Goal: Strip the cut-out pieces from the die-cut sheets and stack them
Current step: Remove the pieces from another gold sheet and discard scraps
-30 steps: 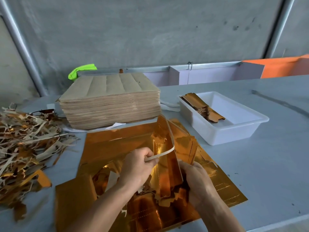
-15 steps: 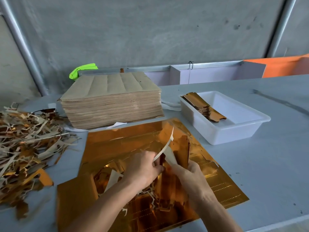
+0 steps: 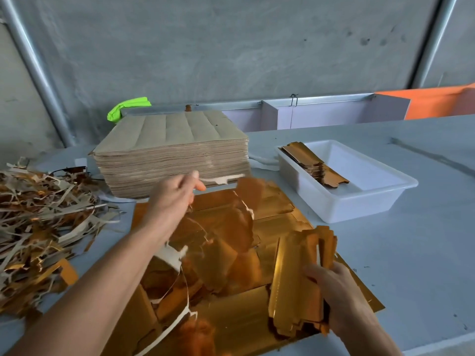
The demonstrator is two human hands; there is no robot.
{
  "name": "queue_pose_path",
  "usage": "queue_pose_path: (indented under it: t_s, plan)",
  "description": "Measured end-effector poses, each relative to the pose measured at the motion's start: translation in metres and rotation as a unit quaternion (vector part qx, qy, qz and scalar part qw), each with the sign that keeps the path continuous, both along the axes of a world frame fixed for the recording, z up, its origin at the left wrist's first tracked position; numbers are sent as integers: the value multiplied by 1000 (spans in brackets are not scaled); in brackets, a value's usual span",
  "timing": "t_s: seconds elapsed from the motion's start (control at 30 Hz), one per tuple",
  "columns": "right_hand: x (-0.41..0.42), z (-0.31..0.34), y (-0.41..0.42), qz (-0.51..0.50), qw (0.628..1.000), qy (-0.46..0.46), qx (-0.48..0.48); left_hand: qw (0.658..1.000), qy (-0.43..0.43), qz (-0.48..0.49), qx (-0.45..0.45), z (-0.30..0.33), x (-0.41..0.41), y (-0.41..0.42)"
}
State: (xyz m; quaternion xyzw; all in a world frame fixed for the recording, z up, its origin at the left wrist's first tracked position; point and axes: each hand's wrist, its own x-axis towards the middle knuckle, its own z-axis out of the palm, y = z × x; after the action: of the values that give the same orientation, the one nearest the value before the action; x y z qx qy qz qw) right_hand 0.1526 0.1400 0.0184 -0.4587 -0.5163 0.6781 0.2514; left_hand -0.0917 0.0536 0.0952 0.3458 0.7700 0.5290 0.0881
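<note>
Left grip (image 3: 174, 194) pinches a waste strip (image 3: 221, 179), lifted clear of the gold sheet (image 3: 231, 325) on the counter (image 3: 411, 253) — right grip (image 3: 341, 291) clamps the freed pieces (image 3: 298, 278), likely bound for the tray (image 3: 359, 201).

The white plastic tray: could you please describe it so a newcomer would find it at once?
Start at the tall stack of brown sheets at the back of the grey table. Just to its right stands the white plastic tray, a shallow rectangular tub. It alone is white, and it holds a small pile of gold cut-out pieces.
</note>
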Motion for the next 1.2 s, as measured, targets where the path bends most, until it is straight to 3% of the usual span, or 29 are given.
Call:
queue_pose_path:
  t_s: [0.13, 0.27, 0.4, 0.5, 0.57, 0.63, 0.7, 0.87, 0.93, 0.97, 1.03, 1.1, 1.2]
  plan:
    - [3, 0, 8, -43, 999, -1, -6, 980, 178, 86, -3, 6, -20, 3]
    - [-1, 1, 8, -50, 999, -5, -21, 991, 132, 25, -17, 1, -23, 9]
    - [-8, -2, 2, -45, 998, 0, -43, 964, 130, -93, -212, -20, -12, 4]
    - [-12, -6, -3, -31, 998, 3, -58, 945, 106, -139, -278, -39, -7, -6]
    - [-15, -8, -5, -25, 998, 5, -59, 966, 28, -110, -233, -41, -7, -9]
    - [-18, -8, -6, -24, 998, 11, -60, 987, -102, -27, -124, -33, -17, -5]
    - [-22, -7, -8, -21, 997, 20, -68, 977, -212, 31, -13, -19, -30, 1]
    - [-34, -3, -19, 9, 996, 44, -71, 933, -295, -6, 204, 26, -49, 23]
    - [-40, -3, -24, 23, 996, 47, -74, 926, -305, -24, 222, 37, -52, 33]
    - [-43, -4, -25, 27, 995, 49, -77, 942, -283, -36, 176, 37, -51, 35]
    - [-46, -5, -28, 39, 995, 52, -73, 984, -159, -75, -28, 28, -43, 30]
    - [-49, -7, -30, 50, 995, 56, -71, 969, -26, -111, -221, 15, -30, 14]
    - [-48, -10, -34, 58, 994, 57, -78, 916, 95, -170, -351, 3, -12, -18]
